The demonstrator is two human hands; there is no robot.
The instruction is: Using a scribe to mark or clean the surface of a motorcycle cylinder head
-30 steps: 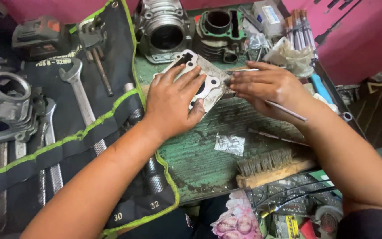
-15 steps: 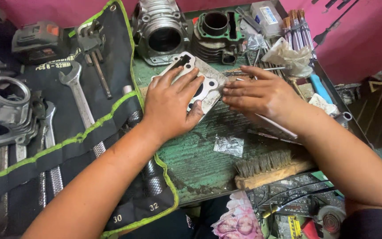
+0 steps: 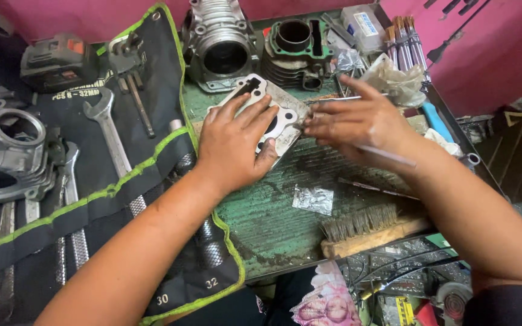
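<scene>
We see the pale gasket flat on the green bench, left hand spread pressing it, right hand pinching its right edge. Engine cylinders crowd the far side; near room holds a wire brush.

Bare bench near; engine cylinders (two) block beyond.

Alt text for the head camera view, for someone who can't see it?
Left hand presses a flat grey gasket onto a green workbench while the right hand works its edge. Two engine cylinders stand behind; wrenches lie left, a wire brush lies near.
</scene>
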